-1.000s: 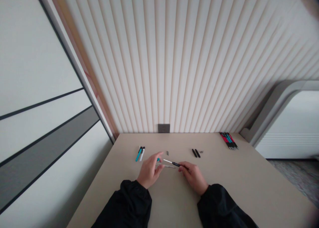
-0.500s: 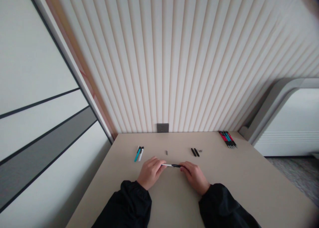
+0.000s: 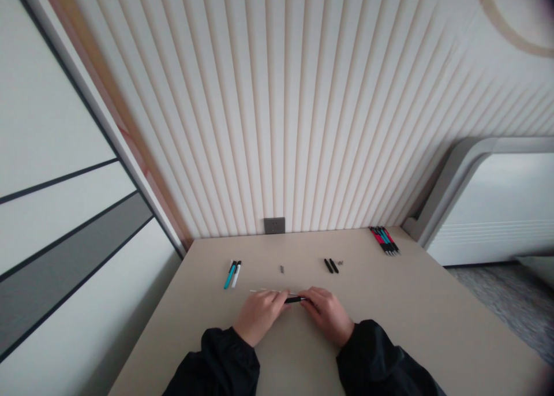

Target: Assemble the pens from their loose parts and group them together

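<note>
Both of my hands meet low over the middle of the table. My left hand [image 3: 262, 314] is closed, its fingers and thumb pinching a dark pen part [image 3: 295, 299], which looks like a black grip section. The other end of this part runs into the closed fingertips of my right hand [image 3: 328, 314]. What else the right fingers may hold is hidden. Thin white sticks, like pen refills [image 3: 258, 291], show just beyond my left fingers; whether they lie on the table or are held I cannot tell.
On the beige table [image 3: 389, 321] lie a teal pen barrel [image 3: 229, 275], a white pen barrel [image 3: 236, 274], small metal pieces [image 3: 282, 269] and two black grips [image 3: 331, 266] beside tiny springs [image 3: 340, 263]. Several red, teal and black pens [image 3: 385, 241] lie back right. A wall socket [image 3: 274, 225] is behind.
The white piece stretched between my hands is out of that place. My left hand now grips the dark part, and my hands are closer together. The view has shifted slightly.
</note>
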The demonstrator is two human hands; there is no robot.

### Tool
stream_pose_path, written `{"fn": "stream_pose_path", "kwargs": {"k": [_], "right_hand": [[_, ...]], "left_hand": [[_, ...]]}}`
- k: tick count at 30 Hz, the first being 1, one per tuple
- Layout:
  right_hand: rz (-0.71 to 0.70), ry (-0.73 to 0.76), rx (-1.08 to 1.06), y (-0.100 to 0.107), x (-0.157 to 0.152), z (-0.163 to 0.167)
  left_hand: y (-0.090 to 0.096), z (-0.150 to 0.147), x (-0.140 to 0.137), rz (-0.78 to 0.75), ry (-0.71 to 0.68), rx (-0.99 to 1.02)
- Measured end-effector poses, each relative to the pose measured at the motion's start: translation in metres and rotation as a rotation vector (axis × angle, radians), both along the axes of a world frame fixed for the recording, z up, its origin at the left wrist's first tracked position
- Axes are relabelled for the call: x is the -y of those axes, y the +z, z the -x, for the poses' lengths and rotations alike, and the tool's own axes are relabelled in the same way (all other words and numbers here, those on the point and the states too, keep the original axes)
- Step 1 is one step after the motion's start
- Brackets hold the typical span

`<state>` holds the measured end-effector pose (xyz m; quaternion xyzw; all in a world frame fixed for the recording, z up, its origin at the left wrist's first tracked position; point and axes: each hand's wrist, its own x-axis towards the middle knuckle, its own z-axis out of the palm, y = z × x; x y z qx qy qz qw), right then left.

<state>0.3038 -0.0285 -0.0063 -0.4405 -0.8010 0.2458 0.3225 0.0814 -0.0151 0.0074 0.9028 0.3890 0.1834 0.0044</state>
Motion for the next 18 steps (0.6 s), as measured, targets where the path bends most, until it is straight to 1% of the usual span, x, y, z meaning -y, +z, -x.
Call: {"fn": "stream_pose_path", "kwargs": {"k": [2, 7, 13, 18], "right_hand": [[0.007, 0.002, -0.011, 0.000, 0.001, 0.001], [0.042, 0.022, -0.065, -0.001, 0.004, 0.000], [0.008, 0.035, -0.034, -0.001, 0.009, 0.005], [0.009, -0.017, -0.020, 0.000, 0.011, 0.010]], "left_hand": [[0.002, -0.003, 0.002, 0.014, 0.001, -0.029], [0.009, -0.005, 0.008, 0.020, -0.012, -0.019], [0.013, -0.008, 0.012, 0.021, 0.006, -0.111], [0.012, -0.009, 0.014, 0.010, 0.044, -0.115]]}}
